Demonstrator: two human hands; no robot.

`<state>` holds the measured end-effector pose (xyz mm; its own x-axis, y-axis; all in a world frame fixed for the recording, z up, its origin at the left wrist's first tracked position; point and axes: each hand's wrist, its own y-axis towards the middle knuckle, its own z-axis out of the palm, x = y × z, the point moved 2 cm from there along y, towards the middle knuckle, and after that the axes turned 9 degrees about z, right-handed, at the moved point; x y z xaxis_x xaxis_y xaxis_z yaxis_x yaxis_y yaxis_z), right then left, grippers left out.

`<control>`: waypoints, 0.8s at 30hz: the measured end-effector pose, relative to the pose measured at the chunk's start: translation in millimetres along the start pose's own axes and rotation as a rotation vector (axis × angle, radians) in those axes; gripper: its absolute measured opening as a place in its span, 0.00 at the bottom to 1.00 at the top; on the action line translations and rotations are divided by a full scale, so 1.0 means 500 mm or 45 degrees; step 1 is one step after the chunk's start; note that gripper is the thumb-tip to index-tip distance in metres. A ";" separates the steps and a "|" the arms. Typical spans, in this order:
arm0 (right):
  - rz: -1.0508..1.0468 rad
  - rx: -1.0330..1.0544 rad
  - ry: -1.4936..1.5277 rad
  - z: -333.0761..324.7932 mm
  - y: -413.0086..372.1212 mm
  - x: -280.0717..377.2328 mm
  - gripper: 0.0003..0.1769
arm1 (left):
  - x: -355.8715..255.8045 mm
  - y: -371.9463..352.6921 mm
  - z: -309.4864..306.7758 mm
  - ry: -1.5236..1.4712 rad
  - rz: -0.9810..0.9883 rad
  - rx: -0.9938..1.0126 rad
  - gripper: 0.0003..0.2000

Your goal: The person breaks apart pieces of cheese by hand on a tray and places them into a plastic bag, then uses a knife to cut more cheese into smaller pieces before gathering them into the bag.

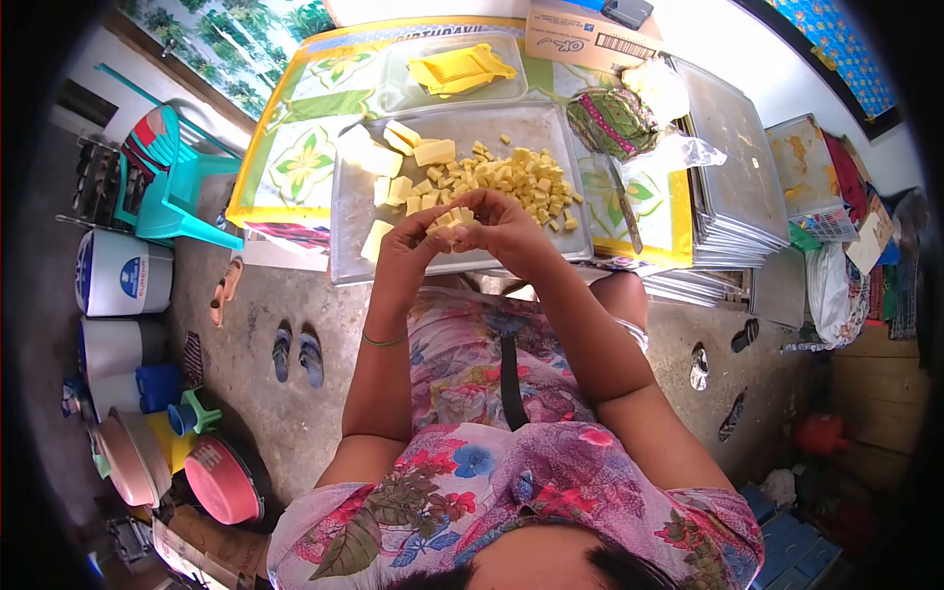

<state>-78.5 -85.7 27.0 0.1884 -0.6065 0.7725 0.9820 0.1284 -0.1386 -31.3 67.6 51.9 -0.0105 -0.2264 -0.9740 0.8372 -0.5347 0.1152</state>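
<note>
Between my two hands is a cluster of pale yellow pieces [452,222], above the near part of a metal tray [349,236]. My left hand [408,241] is closed on its left side; my right hand [500,228] curls round its right side, fingertips meeting over the top. In the tray lie a heap of small yellow cubes [526,182] to the right and larger yellow blocks [369,155] to the left. A knife [623,205] rests on the patterned cloth, right of the tray.
A yellow packet [460,69] lies in a clear container behind the tray. A woven basket [615,123], stacked metal trays [728,147] and a cardboard box [580,34] stand right and back. A teal chair [187,197] is at left.
</note>
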 end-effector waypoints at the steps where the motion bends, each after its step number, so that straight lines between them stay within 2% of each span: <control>1: 0.000 0.000 0.009 0.001 0.000 0.000 0.18 | -0.004 0.000 0.003 0.052 0.017 0.001 0.14; 9: 0.083 0.075 0.163 -0.004 0.000 -0.002 0.16 | 0.015 0.001 -0.017 0.045 0.061 0.056 0.14; 15: 0.144 -0.023 0.331 0.009 -0.004 0.009 0.15 | 0.010 0.002 -0.007 0.089 0.038 0.020 0.15; 18: 0.040 -0.081 0.170 0.017 -0.002 0.002 0.17 | 0.016 0.001 -0.006 0.178 0.003 0.013 0.15; 21: -0.038 -0.148 -0.196 0.008 0.004 -0.007 0.18 | 0.010 0.000 0.002 0.178 0.000 0.014 0.14; 24: 0.012 -0.156 -0.108 0.007 0.002 -0.003 0.17 | 0.008 0.001 0.004 0.197 0.023 0.021 0.13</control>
<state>-77.9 -81.9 28.0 0.2008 -0.5364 0.8197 0.9756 0.0340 -0.2167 -32.0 64.7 48.4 0.0904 -0.1085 -0.9900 0.8271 -0.5455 0.1353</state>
